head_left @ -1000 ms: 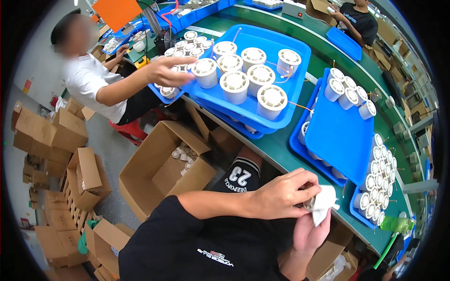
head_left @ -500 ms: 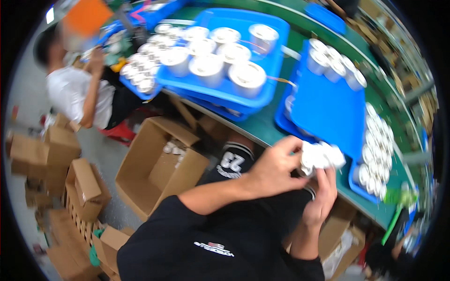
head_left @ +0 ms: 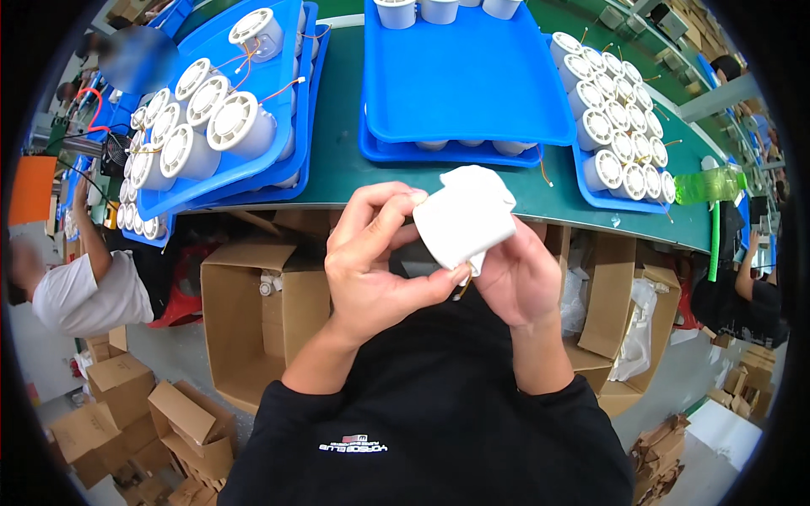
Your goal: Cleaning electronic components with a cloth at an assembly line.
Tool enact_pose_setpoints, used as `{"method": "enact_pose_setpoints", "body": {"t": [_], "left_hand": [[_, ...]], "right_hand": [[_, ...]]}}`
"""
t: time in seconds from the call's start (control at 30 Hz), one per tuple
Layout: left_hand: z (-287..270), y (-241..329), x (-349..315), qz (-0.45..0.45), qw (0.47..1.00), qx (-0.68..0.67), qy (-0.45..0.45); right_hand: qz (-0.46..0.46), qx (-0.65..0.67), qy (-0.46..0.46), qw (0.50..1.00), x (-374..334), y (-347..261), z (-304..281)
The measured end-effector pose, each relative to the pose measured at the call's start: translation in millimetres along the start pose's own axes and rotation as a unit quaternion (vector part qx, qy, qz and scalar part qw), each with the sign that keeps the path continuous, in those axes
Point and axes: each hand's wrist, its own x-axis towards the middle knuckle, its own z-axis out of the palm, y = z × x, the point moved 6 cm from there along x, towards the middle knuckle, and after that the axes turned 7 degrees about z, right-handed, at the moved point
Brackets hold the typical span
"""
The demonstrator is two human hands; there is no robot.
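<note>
A white plastic cylindrical housing (head_left: 467, 221) is held up in front of my chest, near the table's front edge. Its upper edge looks notched, and a short brown wire (head_left: 462, 291) hangs from its lower end. My left hand (head_left: 371, 253) grips the housing from the left, fingertips at its upper left and thumb at the bottom by the wire. Cupped around the right and underside is my right hand (head_left: 525, 274), its fingers partly hidden behind the housing. Beyond the hands lies a blue tray (head_left: 472, 84) with several white housings at its far end.
On the left, stacked blue trays (head_left: 291, 181) carry white cylinders with slotted round tops and thin wires. Another loaded tray (head_left: 586, 199) stands right, beside a green bottle (head_left: 711, 185). Cardboard boxes (head_left: 245, 325) sit below the green table (head_left: 337, 110). A person (head_left: 93, 282) works at left.
The view has swung round, so the table now runs straight across ahead. The white housing is turned differently, and my right hand now cups its side and underside.
</note>
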Motion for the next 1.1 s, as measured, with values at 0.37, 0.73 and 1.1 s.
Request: {"method": "enact_pose_setpoints", "body": {"t": [0.37,0.73,1.1], "left_hand": [[18,0,7,0.107,0.975,0.194,-0.009],[47,21,2,0.416,0.872,0.238,-0.102],[52,9,20,0.338,0.914,0.164,-0.152]], "right_hand": [[-0.247,-0.028,-0.097,0.964,-32,-64,-22],[-0.329,-0.223,0.096,0.913,-52,-77,-46],[-0.308,-0.480,0.016,0.821,-48,-75,-29]]}}
